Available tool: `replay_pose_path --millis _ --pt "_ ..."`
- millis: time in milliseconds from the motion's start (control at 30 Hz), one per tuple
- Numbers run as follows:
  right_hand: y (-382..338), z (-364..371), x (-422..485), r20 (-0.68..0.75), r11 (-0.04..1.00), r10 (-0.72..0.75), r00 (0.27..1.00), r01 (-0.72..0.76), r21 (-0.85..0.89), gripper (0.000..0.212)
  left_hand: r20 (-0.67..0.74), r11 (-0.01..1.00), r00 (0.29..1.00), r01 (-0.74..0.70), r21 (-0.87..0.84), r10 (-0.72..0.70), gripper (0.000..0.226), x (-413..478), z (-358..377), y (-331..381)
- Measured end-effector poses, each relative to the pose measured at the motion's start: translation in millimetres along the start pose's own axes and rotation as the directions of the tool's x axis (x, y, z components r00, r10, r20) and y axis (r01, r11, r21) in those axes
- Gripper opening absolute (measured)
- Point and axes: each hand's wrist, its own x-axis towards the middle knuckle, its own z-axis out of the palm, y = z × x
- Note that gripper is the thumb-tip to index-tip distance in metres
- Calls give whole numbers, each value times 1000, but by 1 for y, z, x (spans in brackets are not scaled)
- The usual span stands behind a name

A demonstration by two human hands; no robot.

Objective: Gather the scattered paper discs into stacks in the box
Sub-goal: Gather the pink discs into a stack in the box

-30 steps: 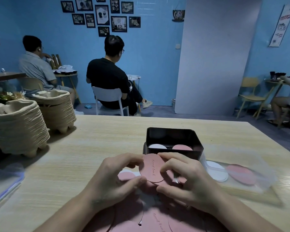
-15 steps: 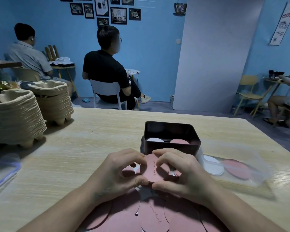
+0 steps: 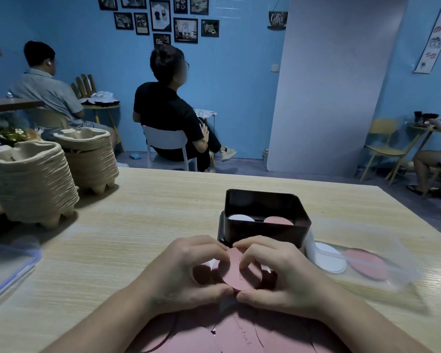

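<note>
You hold a small stack of pink discs [image 3: 233, 272] just in front of the black box [image 3: 266, 217], squaring its edges. Your left hand [image 3: 189, 271] and right hand [image 3: 278, 272] curl around it from either side, thumbs and fingertips pinched on the rim. You look to be in the gathering step; next the trued stack should lift over the near wall onto the pink stack [image 3: 278, 220] inside, beside the white stack [image 3: 241, 217]. More loose discs [image 3: 239, 335] lie nearer you than the box.
</note>
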Motion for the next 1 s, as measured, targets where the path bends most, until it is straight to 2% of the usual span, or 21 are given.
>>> replay_pose_path --millis 267,467,633,800,1000 --pt "-1 3 0 13 997 20 1000 -19 -70 34 89 996 993 67 67 -72 33 -2 -12 0" --pt "4 1 -4 -14 996 81 997 -81 -42 35 118 953 972 171 249 -206 25 -13 -36 -15" --pt "6 1 -5 -14 996 79 997 -80 -38 35 176 917 934 246 314 -311 44 -19 -44 -22" --pt "10 -2 -8 -32 997 59 998 -60 -43 33 195 900 918 264 346 -345 49 -19 -41 -23" --pt "7 -11 -12 -129 999 23 991 -27 -26 38 118 921 945 262 288 -305 36 -16 -34 -23"
